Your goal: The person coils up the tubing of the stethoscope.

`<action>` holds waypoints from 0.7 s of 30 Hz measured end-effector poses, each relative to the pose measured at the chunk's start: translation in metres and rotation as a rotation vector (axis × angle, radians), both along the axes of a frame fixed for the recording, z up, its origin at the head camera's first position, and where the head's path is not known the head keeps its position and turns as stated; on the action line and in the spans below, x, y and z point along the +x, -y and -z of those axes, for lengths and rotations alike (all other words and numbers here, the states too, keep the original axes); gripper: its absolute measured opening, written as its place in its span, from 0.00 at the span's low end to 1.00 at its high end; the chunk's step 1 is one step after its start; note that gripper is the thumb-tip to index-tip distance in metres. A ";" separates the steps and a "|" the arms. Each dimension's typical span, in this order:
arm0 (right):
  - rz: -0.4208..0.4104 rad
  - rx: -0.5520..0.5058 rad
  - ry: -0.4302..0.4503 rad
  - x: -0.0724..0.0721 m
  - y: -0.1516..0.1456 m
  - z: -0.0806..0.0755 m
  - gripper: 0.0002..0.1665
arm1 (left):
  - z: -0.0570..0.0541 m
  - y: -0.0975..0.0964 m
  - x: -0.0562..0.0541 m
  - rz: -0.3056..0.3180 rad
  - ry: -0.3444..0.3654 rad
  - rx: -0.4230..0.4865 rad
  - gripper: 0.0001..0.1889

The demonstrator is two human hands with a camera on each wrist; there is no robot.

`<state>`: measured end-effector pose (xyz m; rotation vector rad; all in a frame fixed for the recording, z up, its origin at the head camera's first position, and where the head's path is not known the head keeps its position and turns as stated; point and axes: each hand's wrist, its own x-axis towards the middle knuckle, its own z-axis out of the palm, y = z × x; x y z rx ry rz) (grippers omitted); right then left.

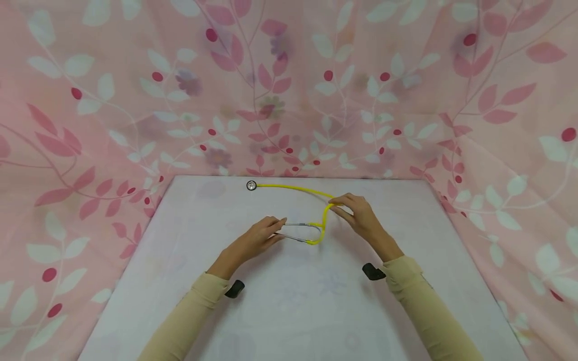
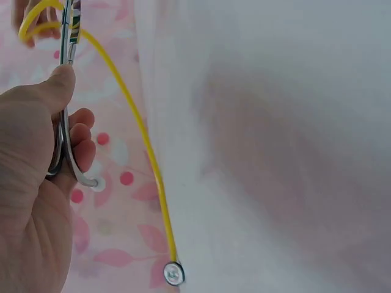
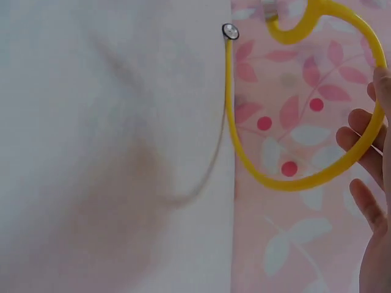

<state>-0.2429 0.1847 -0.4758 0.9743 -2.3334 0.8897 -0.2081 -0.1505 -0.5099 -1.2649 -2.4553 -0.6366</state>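
1 stethoscope [image 1: 323,225] is over the white table [image 1: 334,311], left hand [image 1: 261,235] gripping its metal ear tubes [image 1: 295,224], right hand [image 1: 361,215] pinching the yellow tubing [image 1: 298,188] (chest piece [image 1: 251,185] near the far edge), so light grips and a loose bend should avoid kinks.

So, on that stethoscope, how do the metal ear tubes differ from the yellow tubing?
Look: the metal ear tubes are silvery and thin; the yellow tubing is bright yellow and thicker.
Ends: one of the metal ear tubes shows a pale ear tip; the yellow tubing runs to a round chest piece.
Hold: the left hand grips the metal ear tubes, the right hand the yellow tubing.
Both belong to one stethoscope.
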 end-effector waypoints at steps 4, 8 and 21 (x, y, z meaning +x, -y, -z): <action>-0.134 -0.098 0.037 -0.009 0.024 -0.004 0.15 | -0.012 -0.008 0.008 0.040 -0.009 -0.002 0.30; -0.251 -0.186 0.195 -0.012 0.040 0.002 0.13 | -0.024 -0.015 0.015 0.056 0.004 -0.005 0.33; -0.323 -0.342 0.655 -0.001 0.075 0.020 0.10 | -0.036 -0.016 0.017 0.136 -0.016 0.055 0.35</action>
